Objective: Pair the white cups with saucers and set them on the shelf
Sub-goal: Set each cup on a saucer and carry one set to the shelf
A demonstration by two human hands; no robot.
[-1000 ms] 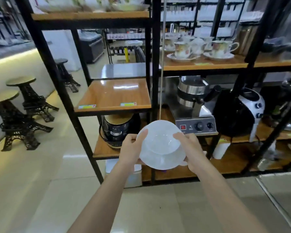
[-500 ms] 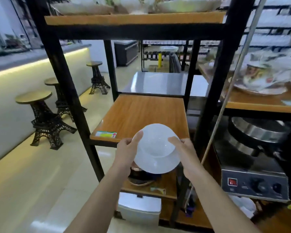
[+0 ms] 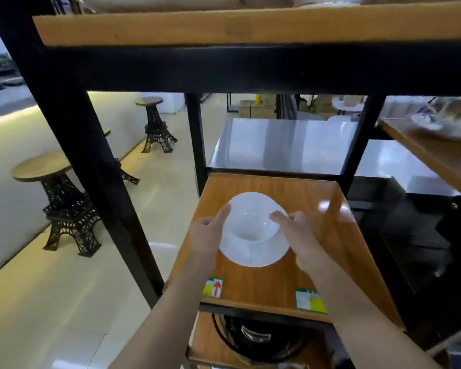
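Note:
A white cup sits on a white saucer, and I hold the pair with both hands over the wooden shelf board in the black metal rack. My left hand grips the left side, thumb on the cup's rim. My right hand grips the right side, thumb likewise on the rim. Whether the saucer touches the board I cannot tell. The shelf bears nothing else besides two price labels at its front edge.
A black rack post stands left of the shelf, another post at its back right. A higher board hangs overhead. Patterned crockery sits on the right-hand shelf. Tower-shaped stools stand on the floor at left.
I have come closer to the rack, and both hands have carried the cup and saucer forward from in front of the shelf edge to over the wooden board.

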